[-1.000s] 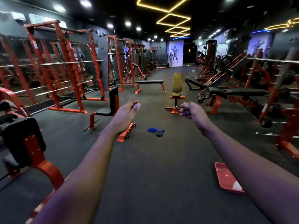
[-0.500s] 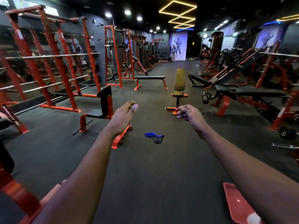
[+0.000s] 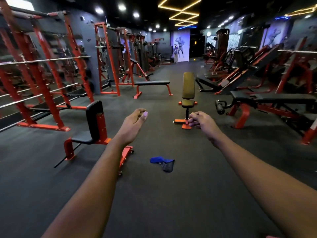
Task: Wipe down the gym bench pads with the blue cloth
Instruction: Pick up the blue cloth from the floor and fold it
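A blue cloth (image 3: 157,159) lies crumpled on the dark rubber floor, with a dark mesh piece (image 3: 168,166) against its right side. Both my arms stretch forward above the floor. My left hand (image 3: 133,125) hangs with loosely curled fingers and holds nothing, up and left of the cloth. My right hand (image 3: 201,121) is also loosely curled and empty, up and right of the cloth. A seat bench with a black upright back pad (image 3: 93,117) stands at the left. An upright bench with a yellowish pad (image 3: 188,85) stands ahead in the aisle.
Red squat racks (image 3: 51,74) with bars line the left side. A flat black bench (image 3: 151,82) sits further back. An adjustable black bench on a red frame (image 3: 274,98) and more machines fill the right. A person (image 3: 175,53) stands far down the aisle.
The view has moved forward down the aisle, so the cloth and benches look nearer. The red plate at the lower right has left the frame. Both hands stay empty.
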The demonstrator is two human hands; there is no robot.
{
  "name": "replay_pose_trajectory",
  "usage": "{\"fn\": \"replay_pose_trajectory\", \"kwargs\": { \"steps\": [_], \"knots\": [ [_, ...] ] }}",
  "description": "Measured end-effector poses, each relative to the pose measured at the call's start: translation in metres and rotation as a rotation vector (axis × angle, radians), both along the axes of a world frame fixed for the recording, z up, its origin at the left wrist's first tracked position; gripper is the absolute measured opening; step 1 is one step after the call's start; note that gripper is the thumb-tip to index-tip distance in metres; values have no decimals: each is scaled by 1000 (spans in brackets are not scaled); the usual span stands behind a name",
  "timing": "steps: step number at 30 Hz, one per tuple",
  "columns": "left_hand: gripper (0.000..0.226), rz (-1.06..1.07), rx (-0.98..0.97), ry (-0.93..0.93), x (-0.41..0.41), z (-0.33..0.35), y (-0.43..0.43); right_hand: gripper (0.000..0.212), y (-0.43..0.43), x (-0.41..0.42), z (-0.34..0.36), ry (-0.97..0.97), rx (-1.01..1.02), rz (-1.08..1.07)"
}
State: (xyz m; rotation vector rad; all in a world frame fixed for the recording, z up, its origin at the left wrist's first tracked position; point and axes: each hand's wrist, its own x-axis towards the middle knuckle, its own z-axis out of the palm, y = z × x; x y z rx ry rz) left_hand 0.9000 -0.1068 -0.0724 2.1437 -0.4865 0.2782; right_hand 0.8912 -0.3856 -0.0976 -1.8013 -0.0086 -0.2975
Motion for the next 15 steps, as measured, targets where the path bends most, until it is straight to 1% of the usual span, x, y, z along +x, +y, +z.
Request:
{"fn": "replay_pose_trajectory", "kwargs": {
  "steps": [2,5,6,12,15],
  "knots": [
    [54,0,-10,4,51,-5,-5,23,-6,49,-5,11,-9,-1],
    [44,12,-22,-5,149,-16,-22,33,-23,145,-19,4,-23,-2],
    [42,14,-27,-5,176,-21,-27,34,-28,173,-24,-1,-15,0],
    [40,50,-40,42,340,-42,-53,17,-58,350,-43,39,42,45],
    [41,59,-35,82,418,-51,-67,14,-70,431,-53,69,21,56]
  ]
}}
